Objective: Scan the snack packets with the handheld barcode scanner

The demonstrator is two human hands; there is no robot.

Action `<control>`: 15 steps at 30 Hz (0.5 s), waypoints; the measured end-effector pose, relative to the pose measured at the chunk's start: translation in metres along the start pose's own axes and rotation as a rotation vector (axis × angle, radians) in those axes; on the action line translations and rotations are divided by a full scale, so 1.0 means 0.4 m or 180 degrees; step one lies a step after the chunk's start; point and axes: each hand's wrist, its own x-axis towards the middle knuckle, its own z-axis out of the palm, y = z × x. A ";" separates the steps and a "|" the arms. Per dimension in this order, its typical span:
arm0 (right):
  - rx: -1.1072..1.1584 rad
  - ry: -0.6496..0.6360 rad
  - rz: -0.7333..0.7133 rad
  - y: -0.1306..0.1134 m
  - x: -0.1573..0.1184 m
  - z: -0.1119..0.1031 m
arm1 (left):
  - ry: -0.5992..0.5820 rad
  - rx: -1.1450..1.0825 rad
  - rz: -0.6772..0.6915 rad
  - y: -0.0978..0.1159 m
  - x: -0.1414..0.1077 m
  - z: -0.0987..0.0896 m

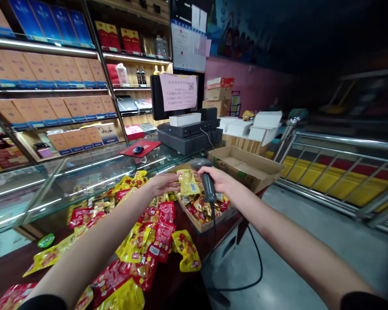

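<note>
My right hand (217, 178) is wrapped around the handle of a dark barcode scanner (208, 185), its black cable hanging down. My left hand (164, 184) reaches over the box with its fingers at the left edge of a yellow snack packet (188, 182); the thumb's grip is partly hidden. The packet's printed barcode faces me, just left of the scanner. Below it, a shallow cardboard box (200, 226) contains more red and yellow packets. Under my left forearm, a heap of red snack packets (163, 237) and yellow ones spreads over the dark counter.
An open cardboard box (245, 165) stands behind the scanner. Farther back are a monitor (157, 99) with a paper notice and a mouse (138, 150) on a red mat. A glass display case (77, 172) runs along the left, and a metal railing (336, 150) stands at right.
</note>
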 end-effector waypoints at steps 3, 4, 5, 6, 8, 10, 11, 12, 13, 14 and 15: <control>0.0157 0.0318 -0.0146 -0.010 -0.008 -0.022 | 0.0139 -0.0041 -0.0022 0.001 0.019 0.010; 0.0173 0.0341 -0.0183 -0.009 -0.009 -0.021 | 0.0189 -0.0059 -0.0021 0.002 0.017 0.004; 0.0184 0.0313 -0.0200 -0.006 -0.009 -0.016 | 0.0237 -0.0071 -0.0016 0.004 0.010 -0.006; 0.0193 0.0253 -0.0190 -0.002 -0.009 -0.008 | 0.0283 -0.0075 -0.0007 0.006 -0.001 -0.020; 0.0204 0.0068 -0.0140 0.012 -0.005 0.020 | 0.0387 -0.0064 0.0011 0.013 -0.033 -0.058; 0.0178 -0.0174 -0.0058 0.030 0.001 0.060 | 0.0482 -0.0072 0.0036 0.020 -0.077 -0.106; 0.0143 -0.0292 -0.0004 0.040 0.006 0.084 | 0.0535 -0.0084 0.0048 0.023 -0.103 -0.132; 0.0104 -0.0391 0.0050 0.051 0.011 0.110 | 0.0595 -0.0104 0.0063 0.025 -0.130 -0.160; 0.0060 -0.0467 0.0099 0.064 0.017 0.139 | 0.0647 -0.0130 0.0078 0.026 -0.158 -0.189; 0.0015 -0.0512 0.0146 0.077 0.024 0.170 | 0.0700 -0.0161 0.0106 0.026 -0.188 -0.219; -0.0032 -0.0536 0.0201 0.091 0.031 0.202 | 0.0767 -0.0190 0.0140 0.024 -0.217 -0.248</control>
